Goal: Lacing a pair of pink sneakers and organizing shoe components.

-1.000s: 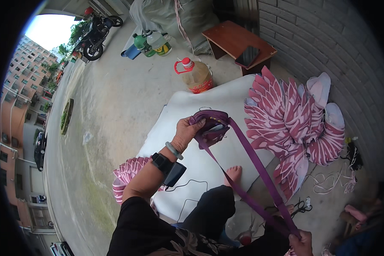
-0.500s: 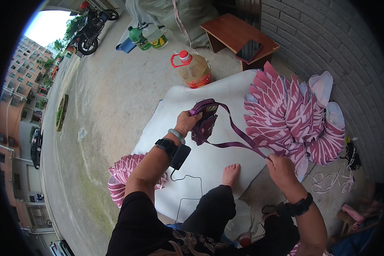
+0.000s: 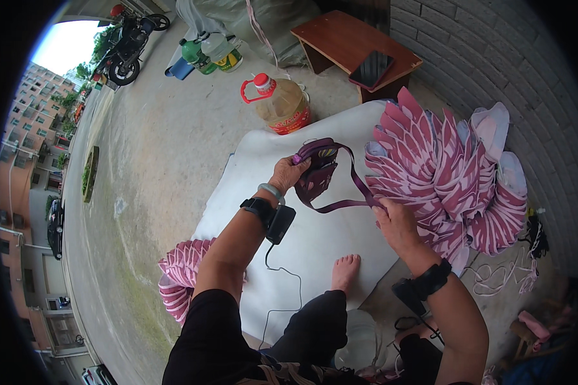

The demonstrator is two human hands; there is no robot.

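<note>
A small dark purple bag (image 3: 317,176) hangs over the white sheet, gripped at its near-left top edge by my left hand (image 3: 290,174). My right hand (image 3: 397,226) is closed on the bag's purple strap (image 3: 361,183), which loops between the two hands. To the right of the bag lies a large heap of pink-and-white patterned pieces (image 3: 440,170), fanned in overlapping layers. Beside my left forearm a smaller stack of similar pink pieces (image 3: 185,273) rests at the sheet's left edge.
A white sheet (image 3: 257,192) covers the ground under my bare foot (image 3: 345,269). Beyond it stand a red-capped oil jug (image 3: 282,109) and a low brown table (image 3: 347,48) with a phone (image 3: 372,68). A brick wall (image 3: 494,58) closes the right side; loose pale cord (image 3: 494,279) lies there.
My right hand has moved left and up, nearer the bag, so the strap hangs in a shorter, slacker loop. My left hand keeps hold of the bag.
</note>
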